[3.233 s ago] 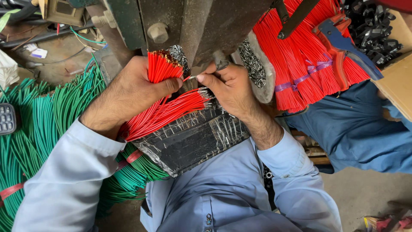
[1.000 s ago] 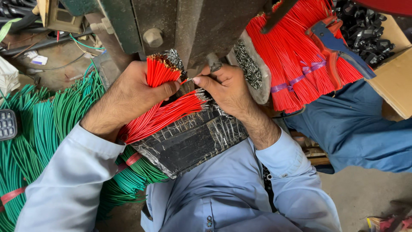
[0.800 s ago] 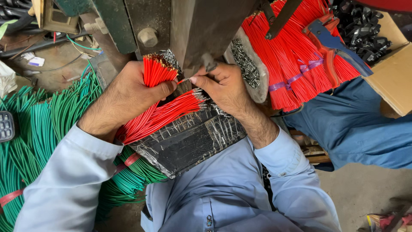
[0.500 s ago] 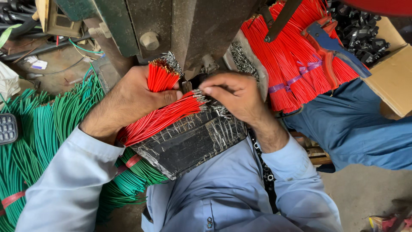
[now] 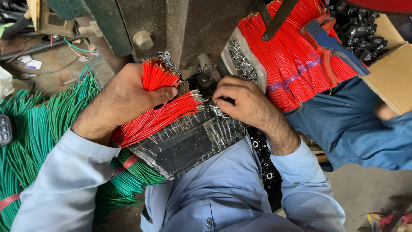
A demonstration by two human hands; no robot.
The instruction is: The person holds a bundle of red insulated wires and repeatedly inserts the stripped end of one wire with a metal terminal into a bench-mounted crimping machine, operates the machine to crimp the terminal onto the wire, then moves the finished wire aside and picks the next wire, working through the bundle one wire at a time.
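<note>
Head view: left hand [image 5: 124,101] clenched round red wire bunch [image 5: 156,116] over black tray [image 5: 184,144]. Right hand [image 5: 242,101] curled, fingertips pinching at wire tips near press [image 5: 201,79]. Risk: fingers caught, wires slipping.

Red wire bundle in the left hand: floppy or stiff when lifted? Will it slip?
The red wire bundle probably flexes rather than flops: its short pieces fan out nearly straight past the left hand. Loose, smooth-jacketed strands look apt to slide out singly, since only fingers clamp them. Likely light, as one hand holds it.
</note>
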